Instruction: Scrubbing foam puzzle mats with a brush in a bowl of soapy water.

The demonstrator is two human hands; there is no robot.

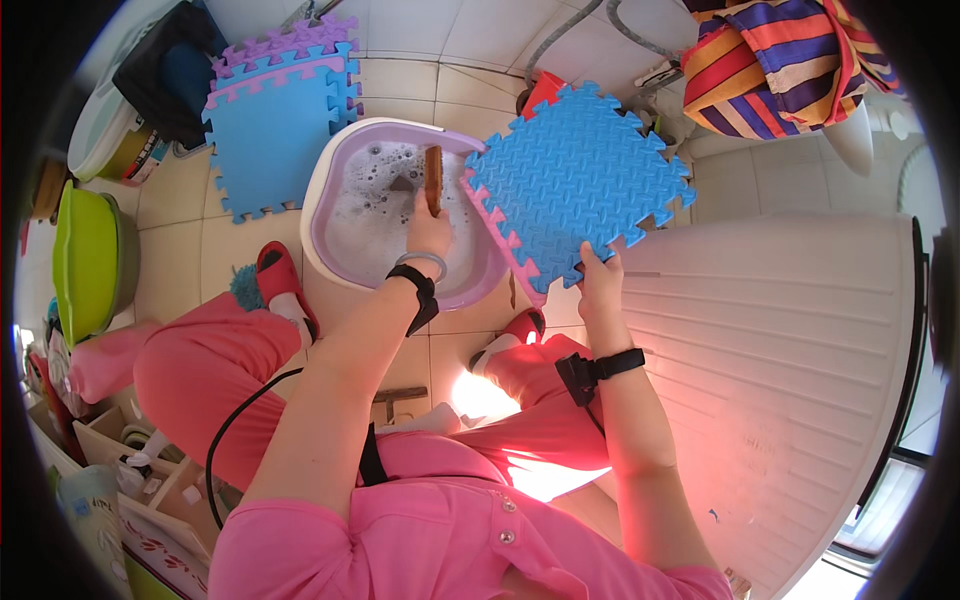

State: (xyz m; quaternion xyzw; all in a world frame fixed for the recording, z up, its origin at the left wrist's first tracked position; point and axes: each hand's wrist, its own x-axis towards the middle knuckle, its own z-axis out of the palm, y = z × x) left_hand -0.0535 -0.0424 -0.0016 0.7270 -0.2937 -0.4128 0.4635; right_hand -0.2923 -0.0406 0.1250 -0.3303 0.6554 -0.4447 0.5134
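Note:
My left hand point(429, 232) grips a brown scrubbing brush point(433, 180) over a white and lilac plastic basin point(321, 251). Foamy water point(360, 225) fills the basin, and a dark grey object point(401, 183) shows among the suds. On the right, my right hand point(602, 285) holds a blue textured foam puzzle mat point(577, 176) by its lower corner. The mat is tilted, and its left corner overlaps the basin's right side. Pink interlocking teeth point(499, 225) run along the mat's lower left edge; whether they belong to a second layer, I cannot tell.
Blue and purple foam mats point(270, 142) lean at the back left. A green basin point(86, 262) stands at far left, and a red container point(543, 93) behind the held mat. A ribbed white panel point(765, 300) borders my right; a striped cloth bag point(780, 67) hangs above.

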